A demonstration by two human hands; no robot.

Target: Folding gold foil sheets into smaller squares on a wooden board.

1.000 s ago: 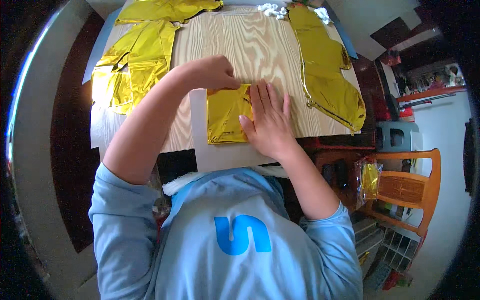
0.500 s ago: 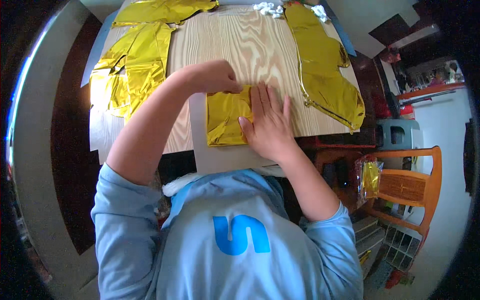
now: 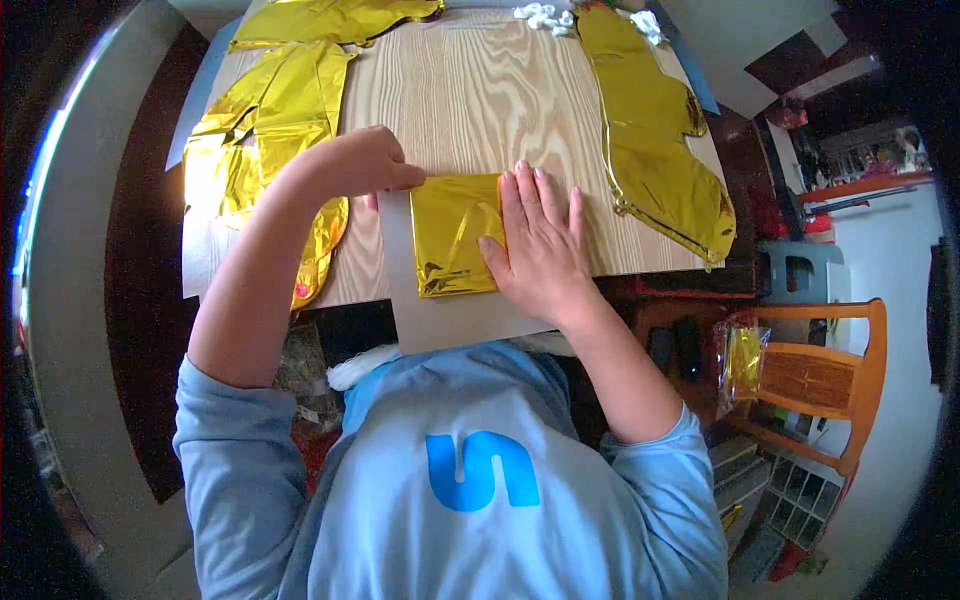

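A folded gold foil balloon, pressed into a flat square, lies on a grey board at the table's near edge. Against its far left corner, my left hand is closed, with the fingertips pinched at the corner; what lies between them is partly hidden. My right hand rests flat on the right part of the foil, its fingers straight and pointing away from me, the little finger spread out over the wood.
Flat gold foil balloons lie on the left, far left and right of the wood-grain table. White crumpled pieces sit at the far edge. A wooden chair with a clear packet stands at right.
My left hand has moved left along the foil's far edge to its far left corner. My right hand stays pressed down. A lower end of the left balloon now shows beside my left forearm.
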